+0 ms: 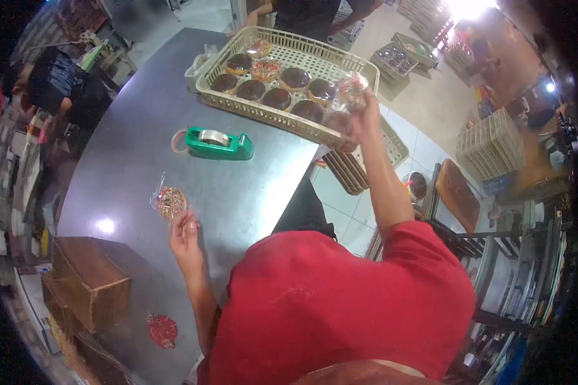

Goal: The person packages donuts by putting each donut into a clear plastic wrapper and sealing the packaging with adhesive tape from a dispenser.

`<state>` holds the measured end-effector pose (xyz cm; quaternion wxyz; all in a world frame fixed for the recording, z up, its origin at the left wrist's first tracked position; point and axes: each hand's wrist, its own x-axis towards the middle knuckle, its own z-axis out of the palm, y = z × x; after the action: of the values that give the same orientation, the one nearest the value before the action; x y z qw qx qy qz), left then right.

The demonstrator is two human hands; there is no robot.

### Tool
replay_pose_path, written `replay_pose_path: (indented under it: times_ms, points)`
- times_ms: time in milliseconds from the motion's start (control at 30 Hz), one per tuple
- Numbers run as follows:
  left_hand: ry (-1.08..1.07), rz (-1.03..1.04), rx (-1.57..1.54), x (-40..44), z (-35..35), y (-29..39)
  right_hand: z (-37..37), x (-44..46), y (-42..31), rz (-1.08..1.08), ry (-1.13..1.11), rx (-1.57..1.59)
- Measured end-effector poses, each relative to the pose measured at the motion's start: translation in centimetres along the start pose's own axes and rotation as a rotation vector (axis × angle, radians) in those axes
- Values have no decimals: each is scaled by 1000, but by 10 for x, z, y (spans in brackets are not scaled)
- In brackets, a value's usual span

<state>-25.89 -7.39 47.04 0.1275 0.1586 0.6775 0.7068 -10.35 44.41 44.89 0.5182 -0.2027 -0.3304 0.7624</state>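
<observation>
My right hand (363, 122) is closed on a wrapped doughnut with colored sprinkles (353, 90), at the right end of a cream plastic crate (215, 99). In the crate lie several chocolate-topped doughnuts (276, 99) and a few with sprinkles (266, 68), some with shiny clear wrap. Over the metal table, the curled fingers of my left hand (185, 232) are at the near edge of another sprinkled doughnut (171, 202) in clear plastic, seemingly pinching its wrap. Beyond that hand stands a green tape dispenser (219, 146) with a roll in it.
A tape roll (180, 142) lies beside the dispenser on the metal table (135, 160). A brown box (90, 282) and a red, flat packet (162, 330) are at the near left. People stand behind the crate and at the far left. Stacked crates (491, 147) are on the right.
</observation>
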Motion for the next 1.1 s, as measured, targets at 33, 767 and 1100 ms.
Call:
replay_pose_path:
  times_ms: [33,767,1100]
  points:
    - [21,-33,-25,-6,-2,-3,-8,11,-4,-76,283,-320]
    - [140,92,1340,33,-86,-96,4,36,33,-631,-95,-1845]
    - [52,148,1180,54,-87,-71,87,-149,101,-306,-703,-1121]
